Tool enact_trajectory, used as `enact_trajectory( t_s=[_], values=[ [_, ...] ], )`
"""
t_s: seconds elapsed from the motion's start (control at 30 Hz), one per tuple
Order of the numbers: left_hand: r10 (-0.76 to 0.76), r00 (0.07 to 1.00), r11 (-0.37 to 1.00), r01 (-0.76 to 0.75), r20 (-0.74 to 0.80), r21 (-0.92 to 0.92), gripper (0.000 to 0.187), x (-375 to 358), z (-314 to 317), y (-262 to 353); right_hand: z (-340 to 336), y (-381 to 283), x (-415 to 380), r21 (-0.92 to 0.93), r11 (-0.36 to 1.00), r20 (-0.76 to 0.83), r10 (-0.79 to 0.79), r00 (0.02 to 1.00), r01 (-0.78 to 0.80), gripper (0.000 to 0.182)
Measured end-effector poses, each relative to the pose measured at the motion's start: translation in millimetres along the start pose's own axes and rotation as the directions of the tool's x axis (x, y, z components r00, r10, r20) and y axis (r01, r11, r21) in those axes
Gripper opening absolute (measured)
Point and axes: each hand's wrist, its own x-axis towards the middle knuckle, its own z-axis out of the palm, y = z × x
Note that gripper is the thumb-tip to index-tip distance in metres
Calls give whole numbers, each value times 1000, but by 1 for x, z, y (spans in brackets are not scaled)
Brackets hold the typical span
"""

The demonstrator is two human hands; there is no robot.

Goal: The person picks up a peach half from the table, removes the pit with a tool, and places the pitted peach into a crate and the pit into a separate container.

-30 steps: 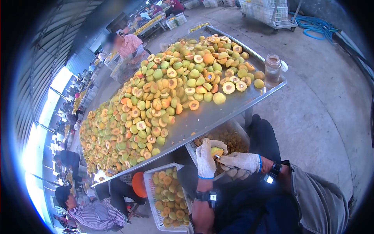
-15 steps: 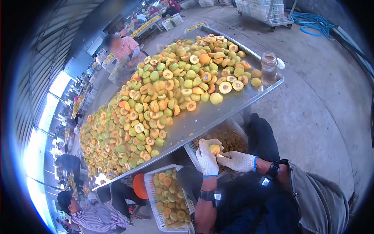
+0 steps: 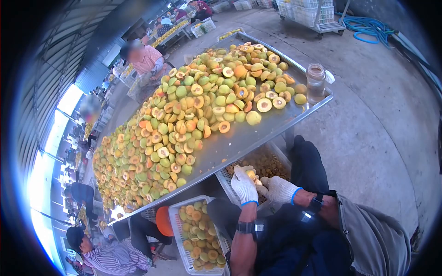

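My left hand [image 3: 244, 186], in a white knitted glove with a blue cuff, is closed around an apricot [image 3: 251, 174]. My right hand [image 3: 280, 189], gloved alike, is closed with its fingertips against the fruit; any small tool in it is too hidden to make out. Both hands are above a white crate [image 3: 224, 180] that holds brown pits [image 3: 275, 168]. Just beyond them, a metal table [image 3: 258, 138] bears a large heap of halved apricots [image 3: 184, 124], green to orange, some with the pit showing.
A second white crate [image 3: 174, 216] of apricot halves stands left of my legs, beside an orange stool or bucket [image 3: 164, 221]. A jar of clear liquid [image 3: 316, 85] stands on the table's right corner. Co-workers sit at left [image 3: 117, 253] and across [image 3: 147, 60]. A cart [image 3: 329, 27] and blue hose [image 3: 368, 27] lie beyond.
My right hand has turned and drawn slightly closer to the left, its fingers now more bent at the apricot. The fruit has tilted in my left hand. The view has shifted slightly.
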Motion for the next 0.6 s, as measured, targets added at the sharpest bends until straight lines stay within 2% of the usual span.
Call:
enact_trajectory(
  t_s=[0.07,0.1,0.13,0.17,0.2,0.23,0.27,0.3,0.33,0.4,0.43,0.47,0.5,0.53,0.57,0.6],
  values=[
    [-14,1000,1000,14,-13,-12,60,10,1,-10,6,5,6,-130,991,-88,14,996,-26,49],
    [-34,997,991,25,-70,-134,61,18,2,-16,8,7,8,-138,990,-88,9,996,-21,49],
    [-60,990,967,27,-126,-255,62,25,0,-22,10,10,10,-119,989,-139,67,988,-84,53],
    [-55,989,964,17,-137,-266,62,25,-3,-14,9,10,10,-101,985,-185,121,975,-141,58],
    [-127,987,926,81,-102,-369,63,26,-12,-5,7,11,10,1,992,-245,121,962,-124,57],
    [-194,979,874,143,-64,-465,65,28,-23,3,3,14,10,-13,994,-229,103,968,-109,57],
    [-212,974,804,219,78,-553,67,32,-42,-1,-5,8,5,192,977,-165,127,978,-95,56],
    [-211,976,800,201,49,-565,67,26,-50,8,-12,1,1,389,916,-92,142,986,-96,56],
    [-181,978,752,203,100,-627,69,20,-57,17,-18,-7,-2,454,879,-25,176,984,-146,52],
    [-108,969,646,237,221,-725,70,20,-80,22,-14,-5,4,377,921,-42,118,992,-94,52],
    [-105,974,638,219,199,-738,70,19,-91,24,-11,-1,7,310,950,-73,73,995,-48,51],
    [-47,980,591,181,191,-786,67,14,-102,27,-2,7,12,369,927,-72,99,992,-66,42],
    [11,984,539,142,176,-830,64,11,-114,27,2,8,12,353,933,-50,88,995,-65,42],
    [107,977,538,99,185,-837,58,12,-134,22,6,8,11,511,856,-45,110,993,-71,37],
    [45,997,575,24,61,-817,48,2,-147,32,10,5,13,649,756,-27,134,991,-84,32],
    [70,998,568,-47,-9,-822,44,7,-170,21,13,0,13,642,758,-22,164,986,-111,26]
  ],
)
